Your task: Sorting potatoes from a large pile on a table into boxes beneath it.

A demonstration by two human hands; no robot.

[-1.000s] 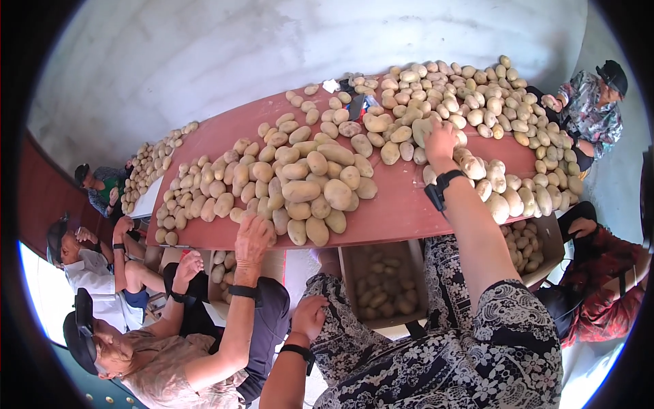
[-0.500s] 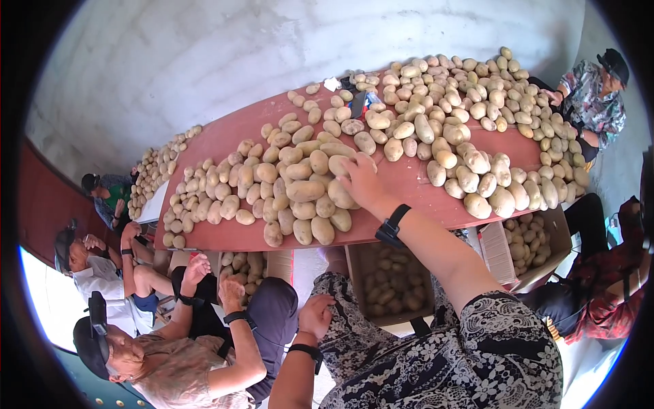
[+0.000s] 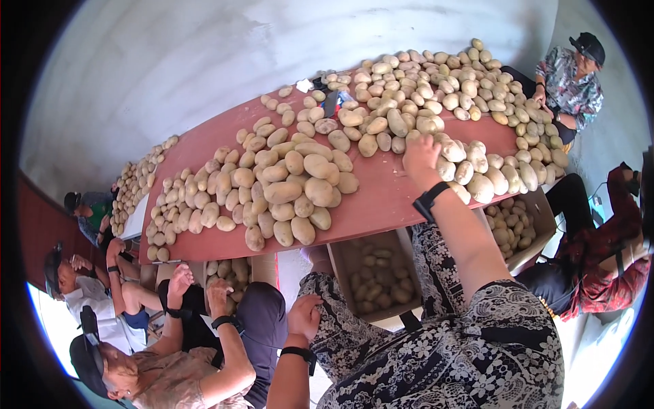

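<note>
On the red table, my right hand (image 3: pixel 422 158) is over the left end of the right-hand potato heap (image 3: pixel 480 187). Its fingers are bent down among the potatoes, and their tips and anything they hold are hidden. A second heap of pale brown potatoes (image 3: pixel 283 193) is piled left of this hand, with a bare strip of tabletop (image 3: pixel 381 187) between the two. Low by my left thigh is my left hand (image 3: pixel 304 318), its fingers curled loosely and nothing visible in them. Below the table edge, between my legs, stands an open cardboard box (image 3: pixel 338 269) partly filled with potatoes.
More boxes of potatoes stand under the table edge, one at right (image 3: pixel 538 211) and one at left (image 3: pixel 231 276). A co-worker (image 3: pixel 163 375) sits close on my left, others further along, one at right (image 3: pixel 599 273) and one at the far right corner (image 3: pixel 569 88). A wall (image 3: pixel 225 68) runs behind.
My right hand has moved right, from the left heap across the bare tabletop to the right-hand heap. My left hand stays low by my thigh. The whole view has shifted slightly.
</note>
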